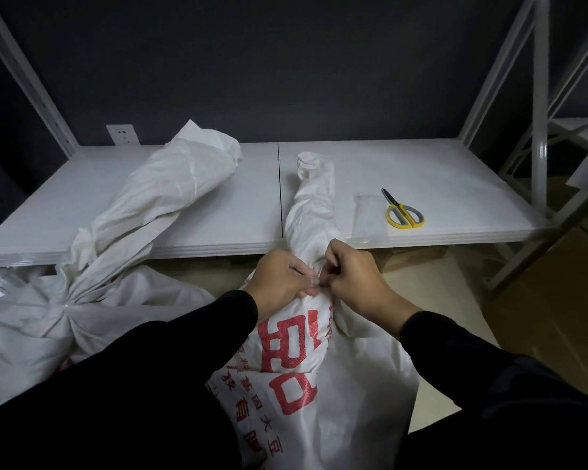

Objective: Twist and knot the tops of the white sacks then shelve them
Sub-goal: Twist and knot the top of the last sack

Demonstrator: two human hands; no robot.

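Sack [306, 385] top lies twisted on the shelf [218, 205] while left hand [279, 279] and right hand [350, 283] both pinch its neck.

Two white sacks [323, 395] [150, 198], one scissors [404, 215], one packet [369, 215]

yellow scissors [404, 215] just beside clear plastic pkt [369, 217] — wall socket [122, 134] at back left

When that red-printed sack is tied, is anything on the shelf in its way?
Partly. The left hand and right hand pinch the red-printed sack at its neck. On the shelf, the other sack drapes its top over the left half; scissors and a clear packet lie on the right, near the front edge.
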